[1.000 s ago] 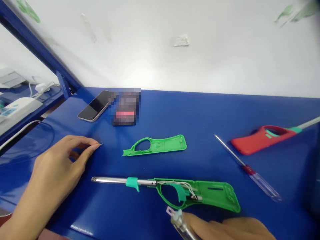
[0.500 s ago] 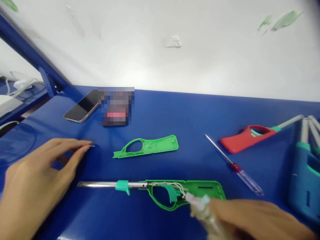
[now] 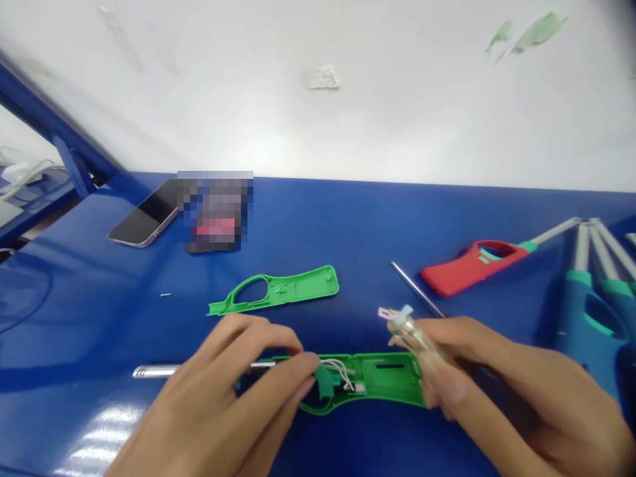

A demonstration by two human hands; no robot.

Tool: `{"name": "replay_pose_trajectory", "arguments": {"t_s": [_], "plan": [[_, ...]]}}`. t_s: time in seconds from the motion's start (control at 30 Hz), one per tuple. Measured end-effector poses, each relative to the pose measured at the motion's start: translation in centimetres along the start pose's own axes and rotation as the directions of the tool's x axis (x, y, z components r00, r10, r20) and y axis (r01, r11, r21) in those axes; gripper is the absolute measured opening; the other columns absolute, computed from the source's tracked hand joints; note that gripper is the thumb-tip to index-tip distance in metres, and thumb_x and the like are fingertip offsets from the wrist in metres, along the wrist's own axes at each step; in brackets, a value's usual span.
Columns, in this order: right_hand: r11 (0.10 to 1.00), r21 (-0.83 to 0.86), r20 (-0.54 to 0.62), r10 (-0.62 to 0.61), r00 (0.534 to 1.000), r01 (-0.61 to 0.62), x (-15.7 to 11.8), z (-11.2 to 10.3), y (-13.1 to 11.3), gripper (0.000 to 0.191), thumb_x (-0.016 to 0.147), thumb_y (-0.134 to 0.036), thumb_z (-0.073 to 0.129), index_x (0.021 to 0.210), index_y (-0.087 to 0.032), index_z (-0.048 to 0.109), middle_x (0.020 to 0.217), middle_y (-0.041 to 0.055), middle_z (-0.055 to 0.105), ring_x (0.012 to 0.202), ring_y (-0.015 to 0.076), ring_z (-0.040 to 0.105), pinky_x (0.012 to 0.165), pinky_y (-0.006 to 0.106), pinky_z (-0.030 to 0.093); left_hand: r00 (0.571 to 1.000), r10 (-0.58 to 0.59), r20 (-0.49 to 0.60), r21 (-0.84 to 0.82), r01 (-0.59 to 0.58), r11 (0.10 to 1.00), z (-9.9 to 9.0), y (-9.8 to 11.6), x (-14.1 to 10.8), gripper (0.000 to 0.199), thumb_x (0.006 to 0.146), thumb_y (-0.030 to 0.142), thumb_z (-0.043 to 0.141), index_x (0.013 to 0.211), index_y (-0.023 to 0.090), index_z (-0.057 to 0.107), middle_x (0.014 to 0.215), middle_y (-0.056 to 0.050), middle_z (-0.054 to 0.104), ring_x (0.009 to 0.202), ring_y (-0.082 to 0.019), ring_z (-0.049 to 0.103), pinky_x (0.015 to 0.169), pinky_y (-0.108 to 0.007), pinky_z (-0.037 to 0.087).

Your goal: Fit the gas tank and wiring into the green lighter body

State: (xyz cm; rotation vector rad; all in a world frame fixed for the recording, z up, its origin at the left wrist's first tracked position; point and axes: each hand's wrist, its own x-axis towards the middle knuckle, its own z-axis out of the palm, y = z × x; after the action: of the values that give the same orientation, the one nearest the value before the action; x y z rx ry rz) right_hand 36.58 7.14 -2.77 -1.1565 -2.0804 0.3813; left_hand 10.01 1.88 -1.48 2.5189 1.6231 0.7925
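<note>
Left hand: (image 3: 223, 391) over the metal tube (image 3: 154, 371) and front of the loaded green half (image 3: 390, 381); thumb and finger pinched together near the teal trigger (image 3: 325, 382); can't tell if anything is gripped
Right hand: (image 3: 517, 391) closed on the clear tank (image 3: 420, 343), valve end sticking out past fingertips, held just above the loaded green half
Loaded green half: on the worktop (image 3: 348, 218), inside up; trigger and white wires (image 3: 340, 366) lie in it, tube runs out toward the left
Other green half: (image 3: 311, 285) inside up, beyond the loaded one, apart from it
Screw: (image 3: 165, 294) loose on worktop, left of the other green half
Screwdriver: (image 3: 417, 289) shaft visible, handle hidden by right hand; not in use
Whole lighters: red lighter (image 3: 457, 271) closed up, blue lighters (image 3: 586, 324) at right edge
Phone: (image 3: 144, 218) far left, beside a pixelated item (image 3: 218, 225)
Progress, in place: trigger, wires; tube seat partly hidden
Progress, not in place: tank out of shell, halves unjoined, screw not in; looks about midway, a judgement
</note>
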Motion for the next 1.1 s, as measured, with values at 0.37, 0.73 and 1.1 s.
{"name": "replay_pose_trajectory", "arguments": {"t_s": [0.37, 0.73, 1.1], "plan": [[0.993, 0.070, -0.002, -0.091, 0.996, 0.091, -0.6, 0.3, 0.8, 0.014, 0.103, -0.038, 0.061, 0.112, -0.030, 0.068, 0.088, -0.0038, 0.080, 0.064, 0.0128, 0.075, 0.063, 0.019, 0.062, 0.965, 0.093, 0.247, -0.120, -0.064, 0.991, 0.2, 0.5, 3.4, 0.022, 0.109, 0.013, 0.049, 0.107, 0.025, 0.068, 0.106, -0.002, 0.068, 0.096, -0.019, 0.061, 0.085, -0.033, 0.052], [0.987, 0.045, 0.091, -0.161, 0.983, 0.157, -0.2, 0.0, 0.2, 0.022, 0.107, -0.027, 0.048, 0.102, -0.025, 0.069, 0.086, -0.0001, 0.083, 0.067, 0.0167, 0.075, 0.057, 0.027, 0.059, 0.967, 0.130, 0.218, -0.076, -0.116, 0.990, 0.7, 0.7, 4.0, 0.022, 0.107, 0.012, 0.048, 0.095, 0.024, 0.063, 0.099, -0.002, 0.070, 0.091, -0.020, 0.063, 0.071, -0.031, 0.052], [0.987, 0.004, 0.139, -0.159, 0.977, 0.160, -0.1, 0.0, 1.1, 0.018, 0.108, -0.033, 0.055, 0.123, -0.031, 0.066, 0.104, -0.0071, 0.085, 0.085, 0.0127, 0.081, 0.084, 0.024, 0.066, 0.994, -0.087, 0.072, -0.128, 0.096, 0.987, 2.4, 1.6, 1.8, 0.014, 0.104, 0.014, 0.053, 0.108, 0.026, 0.060, 0.097, 0.004, 0.073, 0.088, -0.013, 0.069, 0.082, -0.024, 0.056]]}}
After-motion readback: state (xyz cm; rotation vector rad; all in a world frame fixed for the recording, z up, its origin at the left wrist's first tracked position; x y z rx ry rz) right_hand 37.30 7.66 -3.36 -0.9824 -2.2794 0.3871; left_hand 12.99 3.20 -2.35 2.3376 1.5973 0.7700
